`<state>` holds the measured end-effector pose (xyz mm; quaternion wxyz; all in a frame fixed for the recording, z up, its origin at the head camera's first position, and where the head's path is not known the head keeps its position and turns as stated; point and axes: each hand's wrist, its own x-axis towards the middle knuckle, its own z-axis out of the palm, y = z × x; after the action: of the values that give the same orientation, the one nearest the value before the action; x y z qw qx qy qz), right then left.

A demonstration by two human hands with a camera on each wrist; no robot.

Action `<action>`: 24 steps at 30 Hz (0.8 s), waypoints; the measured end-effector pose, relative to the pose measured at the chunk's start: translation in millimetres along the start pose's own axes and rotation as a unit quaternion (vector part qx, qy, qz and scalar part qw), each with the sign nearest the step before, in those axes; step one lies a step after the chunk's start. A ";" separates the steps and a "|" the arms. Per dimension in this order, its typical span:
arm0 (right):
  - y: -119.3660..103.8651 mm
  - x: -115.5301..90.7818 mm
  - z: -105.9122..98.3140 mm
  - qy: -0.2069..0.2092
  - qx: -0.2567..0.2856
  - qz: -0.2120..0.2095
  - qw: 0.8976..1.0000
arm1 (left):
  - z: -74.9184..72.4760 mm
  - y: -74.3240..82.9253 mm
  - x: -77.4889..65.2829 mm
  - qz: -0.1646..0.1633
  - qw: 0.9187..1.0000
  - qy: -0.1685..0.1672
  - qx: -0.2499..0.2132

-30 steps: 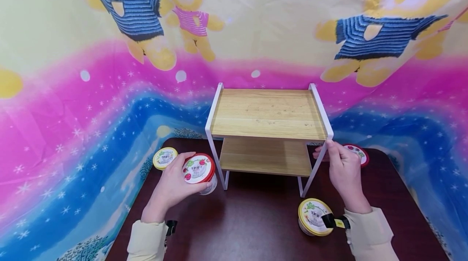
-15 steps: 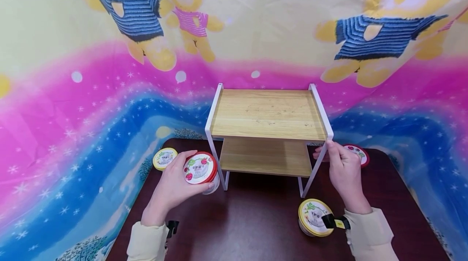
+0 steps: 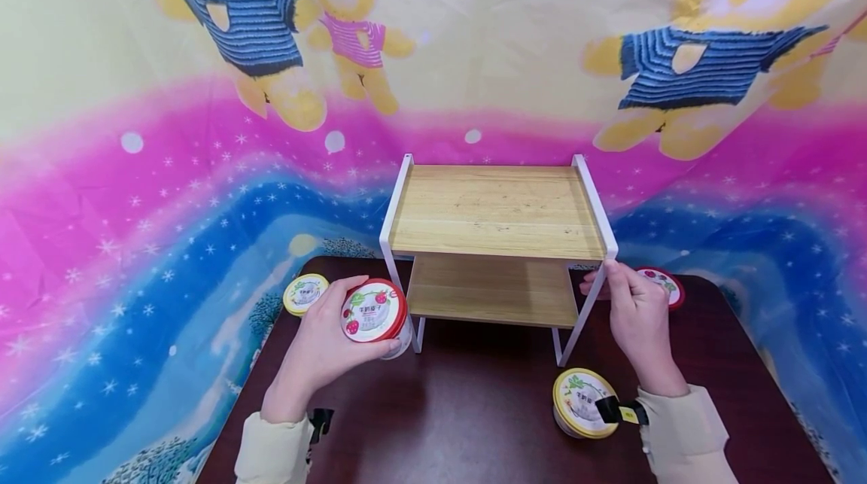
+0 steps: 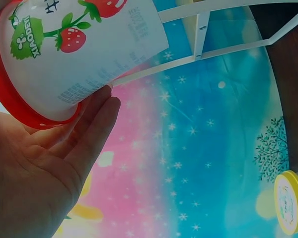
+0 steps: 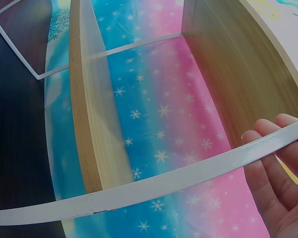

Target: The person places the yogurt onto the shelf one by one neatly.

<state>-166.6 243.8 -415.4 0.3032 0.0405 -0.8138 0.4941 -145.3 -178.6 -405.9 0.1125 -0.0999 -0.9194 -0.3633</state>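
Beside shelf (image 3: 501, 209), left hand (image 3: 320, 339) gripping tub (image 3: 370, 311)

The head view is bright and fairly even, with a soft sheen on the dark tabletop (image 3: 467, 431) and deep shadow beneath the shelf (image 3: 501, 205). Both wrist views look dimmer: the left hand (image 4: 44, 163) is shaded, the cup's (image 4: 109, 54) small print soft; the right bends the white post (image 5: 179, 178).
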 end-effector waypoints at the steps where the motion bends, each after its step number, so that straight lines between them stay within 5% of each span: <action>1: 0.0 0.0 0.1 0.000 -0.001 0.000 1.000 | -0.3 0.9 0.0 0.000 1.000 0.001 0.000; 24: -0.2 0.5 0.7 -0.001 -0.003 0.004 1.000 | -4.9 17.6 0.6 0.032 0.999 0.011 -0.015</action>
<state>-167.2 243.3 -415.2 0.3004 0.0368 -0.8156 0.4932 -140.5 -169.3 -390.9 0.1332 -0.1270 -0.9089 -0.3741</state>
